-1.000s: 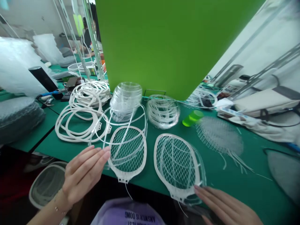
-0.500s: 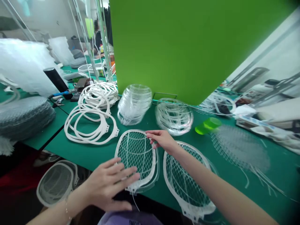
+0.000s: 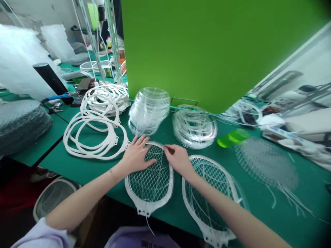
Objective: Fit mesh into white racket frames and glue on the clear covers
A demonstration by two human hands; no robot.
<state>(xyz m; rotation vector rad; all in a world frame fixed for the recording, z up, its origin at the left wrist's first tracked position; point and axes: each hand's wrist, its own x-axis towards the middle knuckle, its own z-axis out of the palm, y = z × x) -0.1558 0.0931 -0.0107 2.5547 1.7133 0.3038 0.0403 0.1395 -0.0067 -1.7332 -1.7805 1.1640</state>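
Observation:
A white racket-shaped frame (image 3: 147,207) with diamond mesh lies at the near edge of the green table, its drilled neck facing me and a thin wire hanging from it. My left hand (image 3: 136,156) rests over the upper left of its mesh and rim, fingers spread. At the upper right rim, my right hand (image 3: 179,160) pinches the edge between thumb and fingers; the fingertips partly hide what is gripped there. Under my right forearm lies a second meshed racket frame (image 3: 186,193), partly covered.
Loose white frames (image 3: 93,155) lie left, beside clear plastic rings (image 3: 148,112) and more rings (image 3: 195,127). A green tape roll (image 3: 234,137) and mesh sheets (image 3: 267,165) are right. A green panel (image 3: 181,51) stands behind. A grey mesh stack (image 3: 23,125) sits far left.
My left hand has moved up and away from me, from above the frame's lower left onto its top left. My right hand stays at the upper right rim, its fingers now more curled.

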